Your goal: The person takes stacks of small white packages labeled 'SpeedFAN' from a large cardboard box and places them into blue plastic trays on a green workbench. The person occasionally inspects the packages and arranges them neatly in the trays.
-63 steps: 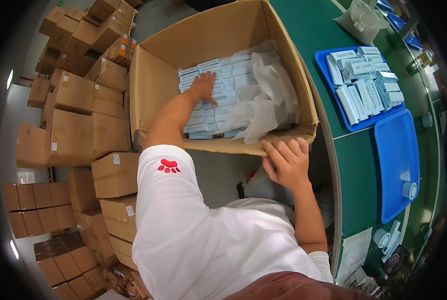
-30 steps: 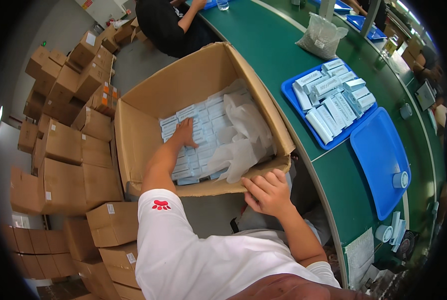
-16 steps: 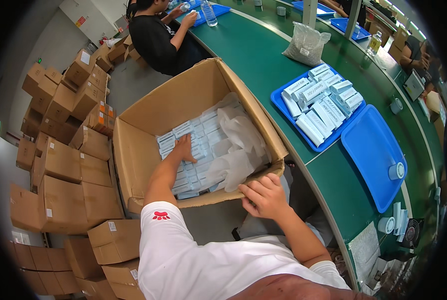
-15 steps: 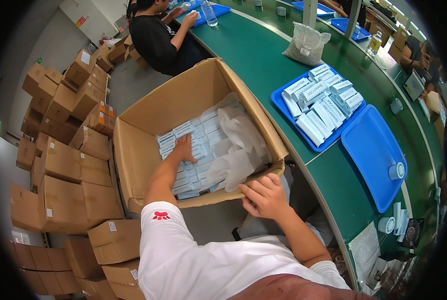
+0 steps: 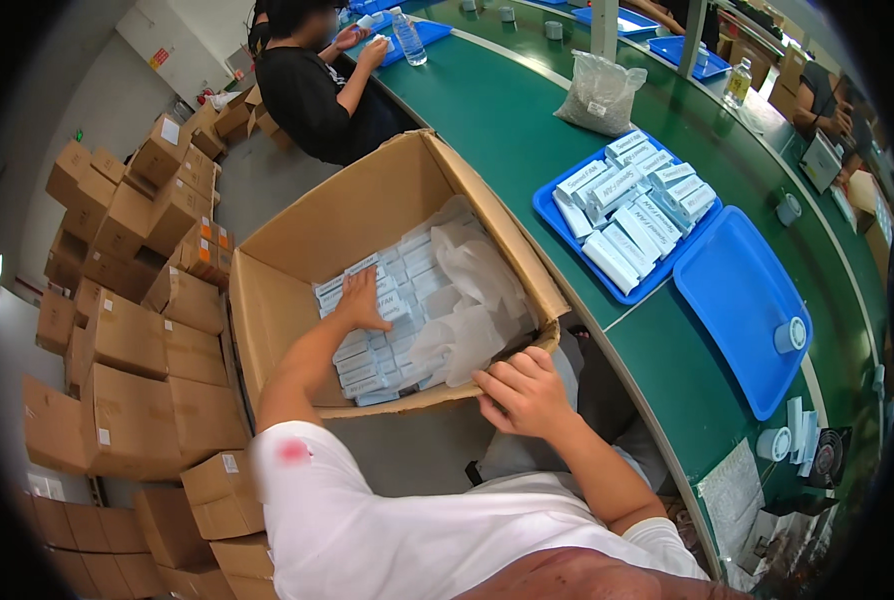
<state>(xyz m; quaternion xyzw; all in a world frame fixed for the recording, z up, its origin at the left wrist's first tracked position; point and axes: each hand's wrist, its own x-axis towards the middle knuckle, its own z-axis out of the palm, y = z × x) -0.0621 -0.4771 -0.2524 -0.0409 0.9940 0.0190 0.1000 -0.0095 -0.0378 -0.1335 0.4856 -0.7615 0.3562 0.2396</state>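
Note:
A large open cardboard box (image 5: 327, 222) stands tilted before me, holding rows of small pale-blue boxes (image 5: 365, 372). My left hand (image 5: 361, 303) reaches inside and rests on the small boxes, fingers spread and thumb stretched to the right. One small box (image 5: 397, 308) beside the thumb sits a little higher than its neighbours; whether the hand grips it is hard to see. My right hand (image 5: 527, 392) is closed around the carton's near right corner. Crumpled white packing sheet (image 5: 467, 335) covers the right part of the contents.
On the green table (image 5: 497, 110), a blue tray (image 5: 544, 207) is heaped with similar small boxes. Next to it lies another blue tray (image 5: 732, 290) with a round white part (image 5: 791, 335). A bag of granules (image 5: 600, 92) stands behind. Stacked cartons (image 5: 127, 340) line the left; a co-worker (image 5: 312, 95) sits ahead.
My left hand has shifted slightly left over the small boxes, and one of them now shows more beside the thumb. My right hand keeps its hold on the carton's corner.

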